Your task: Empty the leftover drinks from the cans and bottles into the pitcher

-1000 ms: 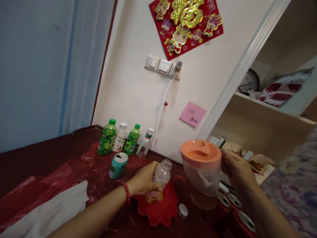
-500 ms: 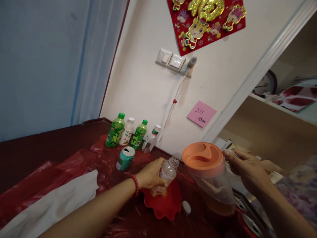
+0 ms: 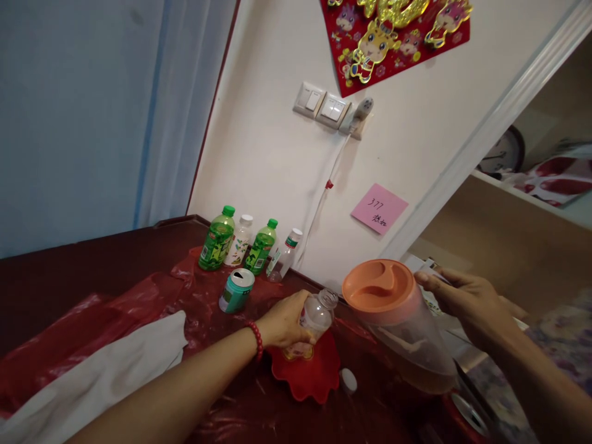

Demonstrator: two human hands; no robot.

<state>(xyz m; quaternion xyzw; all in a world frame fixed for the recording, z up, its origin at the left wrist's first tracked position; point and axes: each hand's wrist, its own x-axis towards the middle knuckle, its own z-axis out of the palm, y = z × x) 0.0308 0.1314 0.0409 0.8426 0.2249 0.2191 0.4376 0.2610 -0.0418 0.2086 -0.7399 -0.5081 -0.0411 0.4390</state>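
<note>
My left hand (image 3: 287,320), with a red bead bracelet at the wrist, is wrapped round a clear plastic bottle (image 3: 319,316). The bottle has no cap on and leans to the right over a red scalloped plate (image 3: 308,376). A white bottle cap (image 3: 348,381) lies just right of the plate. My right hand (image 3: 462,302) grips the handle of a translucent pitcher (image 3: 407,339) with an orange lid (image 3: 379,287). The pitcher is tilted, its lid toward the bottle, and brownish liquid sits low inside. No stream of liquid shows between the two.
Behind my left hand stand two green bottles (image 3: 217,240), a white-capped bottle (image 3: 238,243) and a clear bottle (image 3: 283,258). A teal can (image 3: 237,290) is in front of them. White cloth (image 3: 120,364) lies on red plastic sheeting at left; another can (image 3: 469,414) is at lower right.
The pitcher tilts further, its base swinging out to the right while its lid stays near the bottle mouth. My left hand still holds the bottle. The whole view has shifted slightly.
</note>
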